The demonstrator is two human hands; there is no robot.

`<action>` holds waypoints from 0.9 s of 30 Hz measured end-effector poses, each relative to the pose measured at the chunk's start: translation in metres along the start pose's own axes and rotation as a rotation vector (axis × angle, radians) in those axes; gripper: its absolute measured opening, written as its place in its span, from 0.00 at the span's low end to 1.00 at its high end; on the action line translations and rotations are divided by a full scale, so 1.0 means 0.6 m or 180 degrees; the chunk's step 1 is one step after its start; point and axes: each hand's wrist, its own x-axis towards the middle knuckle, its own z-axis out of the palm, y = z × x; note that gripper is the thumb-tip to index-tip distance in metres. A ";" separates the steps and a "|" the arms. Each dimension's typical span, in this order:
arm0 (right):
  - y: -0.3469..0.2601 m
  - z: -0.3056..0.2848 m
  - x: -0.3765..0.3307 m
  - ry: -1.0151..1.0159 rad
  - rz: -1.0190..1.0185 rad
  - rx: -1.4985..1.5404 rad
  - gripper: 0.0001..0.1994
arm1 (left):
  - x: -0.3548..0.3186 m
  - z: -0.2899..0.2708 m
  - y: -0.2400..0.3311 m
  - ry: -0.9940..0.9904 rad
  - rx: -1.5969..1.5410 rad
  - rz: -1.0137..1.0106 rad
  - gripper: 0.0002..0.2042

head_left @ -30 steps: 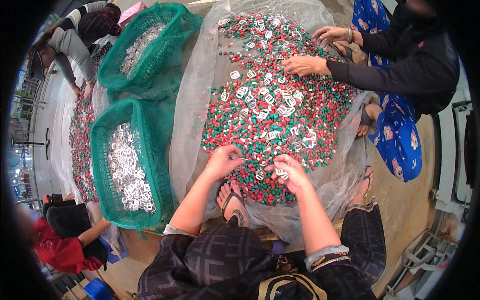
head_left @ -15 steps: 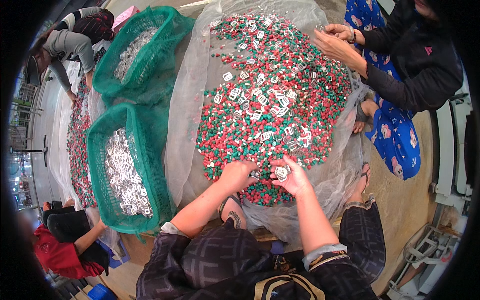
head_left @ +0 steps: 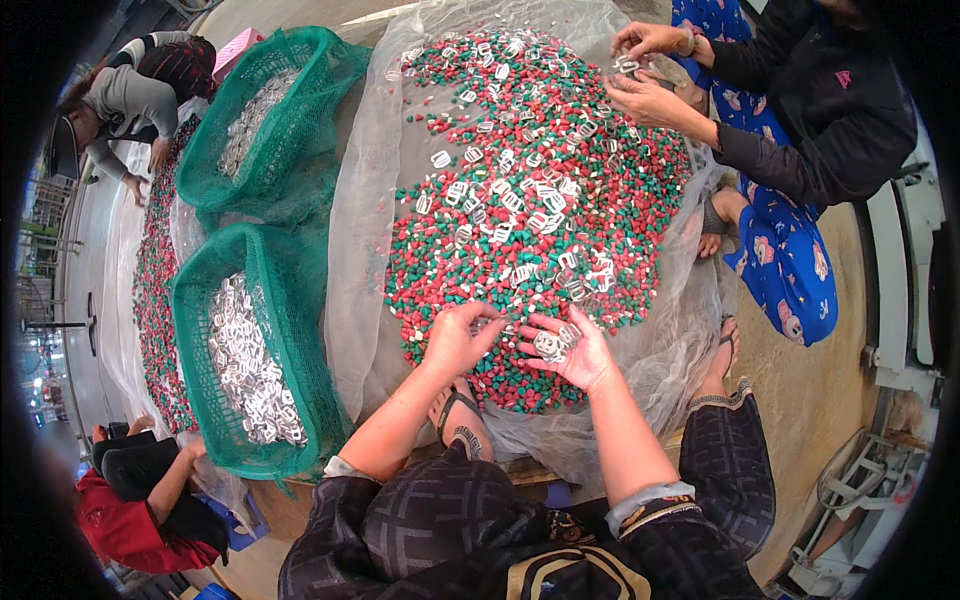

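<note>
My right hand [head_left: 577,356] is palm up, with several small silvery metal buckles [head_left: 549,345] in its curled fingers. Beside it, my left hand [head_left: 462,338] is closed in a pinch. What its fingertips hold, if anything, is too small to make out. Both hands are over the near part of a wide pile of small red, green and white pebble-like pieces [head_left: 600,235]. More flat, slotted buckles [head_left: 545,205] lie scattered on top of this pile. Under it spreads a pale mesh sheet [head_left: 362,250].
Left of the pile stand two net-lined green baskets [head_left: 325,400] [head_left: 305,120] holding buckles. A co-worker's hands [head_left: 645,75] finger a buckle at the far right. Two other people [head_left: 140,95] [head_left: 135,505] are by another heap on the left. My sandalled foot [head_left: 460,415] is near the sheet.
My right hand has turned and spread more, so its buckles show better. My left hand has shifted slightly left and up. The co-worker's hands on the right have moved apart around a buckle.
</note>
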 end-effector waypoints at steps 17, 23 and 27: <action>-0.004 -0.032 -0.003 0.1080 -0.0520 -0.0891 0.08 | 0.022 0.012 -0.029 -0.0414 0.0488 0.0124 0.08; 0.003 -0.023 -0.002 0.1306 -0.0456 -0.1245 0.09 | -0.014 0.023 -0.041 -0.0842 0.1263 0.0538 0.09; 0.001 -0.014 -0.002 0.1226 -0.0382 -0.1361 0.09 | -0.008 0.023 -0.040 -0.0508 0.0960 0.0378 0.08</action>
